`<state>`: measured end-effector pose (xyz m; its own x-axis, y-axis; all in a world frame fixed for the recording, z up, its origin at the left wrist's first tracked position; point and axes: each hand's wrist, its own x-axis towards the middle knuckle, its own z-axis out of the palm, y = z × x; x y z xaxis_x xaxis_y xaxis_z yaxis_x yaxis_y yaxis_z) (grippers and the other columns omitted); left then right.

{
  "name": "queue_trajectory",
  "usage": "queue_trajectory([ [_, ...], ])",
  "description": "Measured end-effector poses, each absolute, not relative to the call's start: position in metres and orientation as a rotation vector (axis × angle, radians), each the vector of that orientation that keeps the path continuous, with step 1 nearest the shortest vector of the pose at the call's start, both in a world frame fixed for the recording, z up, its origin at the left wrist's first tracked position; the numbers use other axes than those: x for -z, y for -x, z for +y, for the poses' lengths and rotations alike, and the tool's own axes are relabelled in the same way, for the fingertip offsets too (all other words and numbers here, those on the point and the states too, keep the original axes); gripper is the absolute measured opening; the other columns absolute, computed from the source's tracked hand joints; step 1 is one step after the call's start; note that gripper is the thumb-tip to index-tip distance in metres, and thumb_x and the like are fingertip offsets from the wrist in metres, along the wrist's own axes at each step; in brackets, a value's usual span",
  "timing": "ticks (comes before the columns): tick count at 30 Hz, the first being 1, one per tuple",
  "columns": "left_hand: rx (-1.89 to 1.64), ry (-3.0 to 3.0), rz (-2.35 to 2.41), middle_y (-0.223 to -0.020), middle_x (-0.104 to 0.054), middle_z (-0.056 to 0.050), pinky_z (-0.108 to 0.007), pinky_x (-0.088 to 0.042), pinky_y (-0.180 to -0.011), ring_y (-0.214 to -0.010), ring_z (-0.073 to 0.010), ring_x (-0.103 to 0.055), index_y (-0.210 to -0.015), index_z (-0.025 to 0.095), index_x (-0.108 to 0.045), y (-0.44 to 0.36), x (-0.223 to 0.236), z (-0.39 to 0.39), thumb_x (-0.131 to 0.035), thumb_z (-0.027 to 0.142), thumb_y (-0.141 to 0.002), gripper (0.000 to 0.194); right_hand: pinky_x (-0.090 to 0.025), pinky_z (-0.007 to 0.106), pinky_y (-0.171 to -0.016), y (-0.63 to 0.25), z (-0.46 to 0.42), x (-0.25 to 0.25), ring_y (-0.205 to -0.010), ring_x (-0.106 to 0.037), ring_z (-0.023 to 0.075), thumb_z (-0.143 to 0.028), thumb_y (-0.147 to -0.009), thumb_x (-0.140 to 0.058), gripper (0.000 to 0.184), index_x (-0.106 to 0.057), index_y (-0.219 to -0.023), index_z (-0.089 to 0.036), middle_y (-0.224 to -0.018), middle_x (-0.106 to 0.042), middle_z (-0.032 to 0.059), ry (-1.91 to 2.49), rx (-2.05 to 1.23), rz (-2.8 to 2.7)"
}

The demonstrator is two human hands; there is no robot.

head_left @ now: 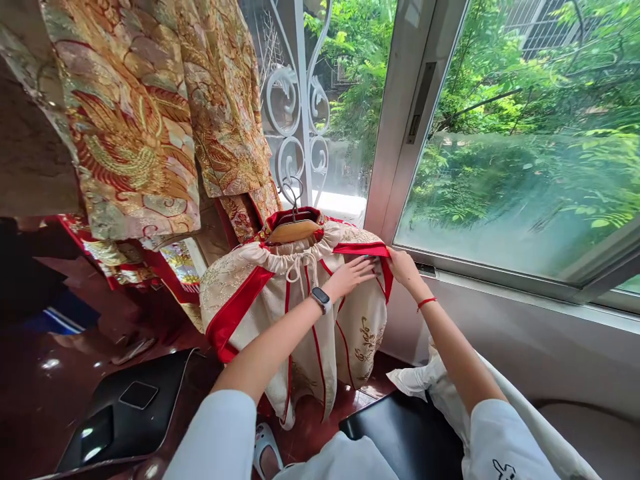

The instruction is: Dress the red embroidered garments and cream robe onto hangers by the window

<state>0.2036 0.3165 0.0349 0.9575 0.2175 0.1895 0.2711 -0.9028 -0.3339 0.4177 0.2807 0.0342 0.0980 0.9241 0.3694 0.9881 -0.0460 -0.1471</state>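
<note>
A cream embroidered garment with red trim [260,293] hangs on a wooden hanger [294,231] in front of me. My left hand [356,274] lies flat on its right shoulder, fingers stretched out, a smartwatch on the wrist. My right hand [401,265] pinches the red band [363,249] at the garment's right edge; a red string circles that wrist.
Gold and red brocade robes [135,120] hang at the upper left. A large window [525,133] and a white scrolled iron grille [295,100] stand behind. A black stool [130,407] sits low left, another black seat [400,433] with white cloth [425,380] low right. The floor is dark red.
</note>
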Motion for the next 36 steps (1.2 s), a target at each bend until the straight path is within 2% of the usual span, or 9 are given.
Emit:
queue_trajectory([
  [7, 0.35, 2.83, -0.75, -0.16, -0.044, -0.005, -0.041, -0.032, -0.123, -0.147, -0.0208, -0.042, -0.157, 0.028, -0.037, -0.22, -0.028, 0.34, -0.04, -0.007, -0.083, 0.082, -0.044, 0.031, -0.066, -0.436, 0.238, -0.096, -0.072, -0.065, 0.0237, -0.008, -0.087, -0.04, 0.062, -0.056, -0.146, -0.017, -0.096, -0.076, 0.0121, 1.872, 0.541, -1.726],
  [13, 0.345, 2.916, -0.893, -0.144, -0.059, -0.017, -0.051, -0.036, -0.117, -0.136, -0.0348, -0.052, -0.136, 0.02, -0.062, -0.229, -0.033, 0.302, -0.055, -0.002, -0.076, 0.064, -0.043, 0.027, -0.065, -0.415, 0.19, -0.055, -0.076, -0.062, 0.0198, -0.011, -0.088, -0.047, 0.059, -0.057, -0.145, -0.022, -0.089, -0.074, 0.0075, 1.74, 0.652, -1.745],
  [18, 0.283, 3.096, -0.697, -0.087, -0.074, -0.009, -0.038, -0.054, -0.082, -0.083, -0.0267, -0.071, -0.097, 0.022, -0.074, -0.207, -0.082, 0.256, -0.061, 0.027, -0.087, 0.018, -0.048, 0.029, -0.068, -0.382, 0.199, 0.026, -0.079, -0.064, 0.0227, -0.014, -0.09, -0.048, 0.052, -0.061, -0.14, -0.023, -0.087, -0.074, 0.0089, 1.794, 0.428, -1.757],
  [21, 0.632, 2.872, -0.823, -0.105, -0.072, -0.01, -0.038, -0.049, -0.092, -0.104, -0.0289, -0.067, -0.12, 0.021, -0.068, -0.192, -0.132, 0.277, -0.063, 0.034, -0.088, 0.034, -0.051, 0.032, -0.074, -0.357, 0.21, 0.055, -0.09, -0.067, 0.0254, -0.008, -0.086, -0.043, 0.065, -0.052, -0.147, -0.027, -0.104, -0.075, 0.0105, 1.802, 0.244, -1.646],
  [24, 0.542, 2.699, -0.956, -0.116, -0.069, -0.015, -0.044, -0.042, -0.101, -0.115, -0.0345, -0.061, -0.126, 0.017, -0.065, -0.182, -0.158, 0.316, -0.076, 0.046, -0.078, 0.058, -0.053, 0.035, -0.076, -0.338, 0.213, 0.071, -0.091, -0.068, 0.0265, -0.005, -0.079, -0.041, 0.082, -0.035, -0.158, -0.024, -0.114, -0.073, 0.0122, 1.807, 0.021, -1.549],
  [28, 0.293, 2.695, -0.997, -0.107, -0.074, -0.011, -0.034, -0.044, -0.088, -0.101, -0.0293, -0.068, -0.112, 0.02, -0.071, -0.174, -0.154, 0.348, -0.072, 0.053, -0.081, 0.046, -0.053, 0.037, -0.077, -0.353, 0.205, 0.063, -0.076, -0.064, 0.0232, -0.009, -0.079, -0.046, 0.086, -0.025, -0.162, -0.018, -0.09, -0.072, 0.0069, 1.712, -0.372, -1.613],
  [31, 0.253, 2.642, -1.015, -0.101, -0.076, -0.01, -0.031, -0.044, -0.08, -0.095, -0.0278, -0.07, -0.103, 0.022, -0.073, -0.174, -0.149, 0.351, -0.066, 0.049, -0.086, 0.033, -0.055, 0.034, -0.08, -0.386, 0.203, 0.043, -0.081, -0.064, 0.0198, -0.023, -0.084, -0.058, 0.078, -0.035, -0.158, -0.025, -0.089, -0.07, 0.0026, 1.384, -0.753, -1.702],
  [34, 0.265, 2.622, -1.062, -0.096, -0.077, -0.009, -0.031, -0.044, -0.079, -0.094, -0.028, -0.071, -0.1, 0.023, -0.074, -0.175, -0.152, 0.346, -0.063, 0.049, -0.088, 0.03, -0.053, 0.034, -0.091, -0.401, 0.217, 0.033, -0.106, -0.062, 0.0198, -0.038, -0.084, -0.064, 0.064, -0.052, -0.146, -0.029, -0.115, -0.069, 0.0067, 1.235, -0.74, -1.438],
  [36, 0.266, 2.628, -1.071, -0.094, -0.077, -0.009, -0.031, -0.044, -0.08, -0.096, -0.0288, -0.071, -0.1, 0.024, -0.074, -0.175, -0.155, 0.343, -0.064, 0.049, -0.087, 0.03, -0.053, 0.034, -0.09, -0.395, 0.232, 0.036, -0.107, -0.062, 0.0208, -0.041, -0.081, -0.065, 0.049, -0.066, -0.127, -0.024, -0.114, -0.07, 0.0081, 1.239, -0.713, -1.318],
])
